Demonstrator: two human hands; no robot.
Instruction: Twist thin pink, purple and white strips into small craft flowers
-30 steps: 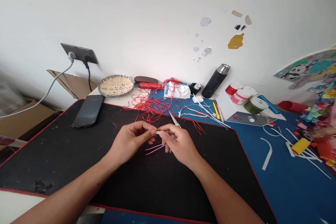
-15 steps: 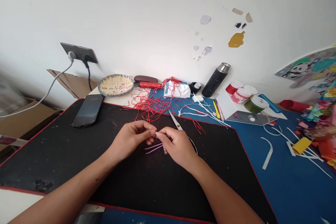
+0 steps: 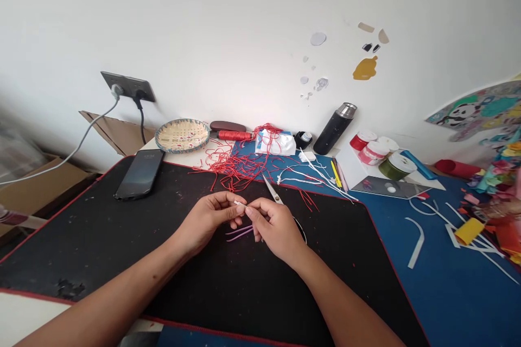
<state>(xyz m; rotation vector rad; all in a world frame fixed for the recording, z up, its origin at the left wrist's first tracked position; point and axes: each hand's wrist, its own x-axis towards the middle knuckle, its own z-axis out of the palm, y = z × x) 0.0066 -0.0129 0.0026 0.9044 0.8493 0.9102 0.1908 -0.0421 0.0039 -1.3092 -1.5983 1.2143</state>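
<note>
Over the black mat [image 3: 228,293], my left hand [image 3: 214,219] pinches a small white piece [image 3: 239,204] between thumb and index finger. My right hand [image 3: 274,227] is closed beside it, thumb and index finger pressed together at the piece's right end. The fingertips of both hands nearly touch. Purple tweezers [image 3: 240,233] stick out to the left below my right hand, their other end hidden by it. Scissors [image 3: 272,190] lie behind my right hand, blades pointing to the back left, one handle loop partly showing at its right.
Tangled red cords [image 3: 236,168] and white cords [image 3: 301,173] lie at the mat's back edge. A phone [image 3: 140,173], woven basket [image 3: 182,135], black flask [image 3: 336,127], ribbon spools [image 3: 396,165] and a red thread spool [image 3: 234,135] stand around. Paper scraps [image 3: 470,227] lie at right.
The camera view has shifted slightly, so the background sits a little lower. More of the white piece now shows above my left fingertips. Both hands stay almost in place.
</note>
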